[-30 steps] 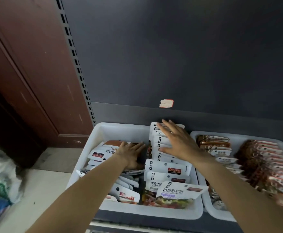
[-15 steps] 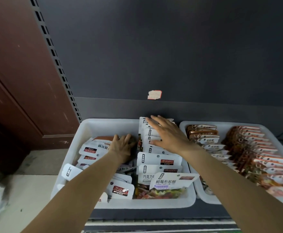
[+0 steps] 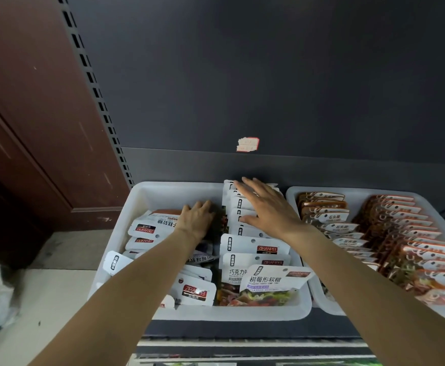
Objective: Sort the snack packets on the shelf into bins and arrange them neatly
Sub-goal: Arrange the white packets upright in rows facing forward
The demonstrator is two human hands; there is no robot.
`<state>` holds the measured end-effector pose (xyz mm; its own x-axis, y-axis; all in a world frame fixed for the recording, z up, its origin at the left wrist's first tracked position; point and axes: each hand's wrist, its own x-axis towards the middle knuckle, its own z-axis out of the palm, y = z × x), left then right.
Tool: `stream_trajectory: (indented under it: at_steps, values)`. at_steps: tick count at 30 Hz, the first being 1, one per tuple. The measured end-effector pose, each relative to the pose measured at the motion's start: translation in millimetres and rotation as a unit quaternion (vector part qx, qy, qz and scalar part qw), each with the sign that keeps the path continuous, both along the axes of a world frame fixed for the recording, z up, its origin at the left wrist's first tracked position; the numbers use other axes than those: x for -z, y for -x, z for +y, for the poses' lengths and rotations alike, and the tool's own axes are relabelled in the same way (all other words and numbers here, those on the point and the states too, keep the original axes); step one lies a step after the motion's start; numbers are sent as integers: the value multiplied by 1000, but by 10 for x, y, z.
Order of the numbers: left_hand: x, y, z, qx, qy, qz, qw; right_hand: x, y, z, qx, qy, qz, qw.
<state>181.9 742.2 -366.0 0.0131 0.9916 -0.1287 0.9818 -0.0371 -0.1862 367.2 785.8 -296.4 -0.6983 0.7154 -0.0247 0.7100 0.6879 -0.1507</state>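
Now both my hands reach into the left bin (image 3: 147, 196) of snack packets.

My right hand (image 3: 267, 210) lies flat, fingers straight, on the upright packet row (image 3: 253, 249) at 12 o'clock; my left hand (image 3: 196, 220) presses the loose packets (image 3: 147, 231) at 10 o'clock, fingertips hidden, so its grip is unclear. At 3 o'clock the right bin (image 3: 292, 192) holds orderly rows.

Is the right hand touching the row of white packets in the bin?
Touching. The head view shows the right hand lying flat, fingers straight, on top of the row of white packets, with no gap visible between them.

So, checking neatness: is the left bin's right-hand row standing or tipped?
Standing: the packets in that row stand upright, tops up, under the right hand.
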Motion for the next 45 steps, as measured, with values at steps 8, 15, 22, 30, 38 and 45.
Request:
stream_trajectory:
  at_steps: [8,15,22,30,38,45]
  values:
    - [-89,-22,119,72,-9,93,993,-28,7,-11,3,9,-4,1000]
    - [-243,47,-45,24,-49,48,997,-37,-1,-25,3,12,-6,1000]
    - [-579,219,-390,14,-235,-51,971,-130,58,-95,28,47,8,998]
    - [-1006,289,-580,0,-336,-173,926,-303,237,-285,23,139,151,979]
    - [-1302,407,-652,-107,-365,-443,812,-344,418,-339,85,164,220,958]
    - [-1179,623,-916,-212,-319,-499,778,-506,404,-346,87,176,403,894]
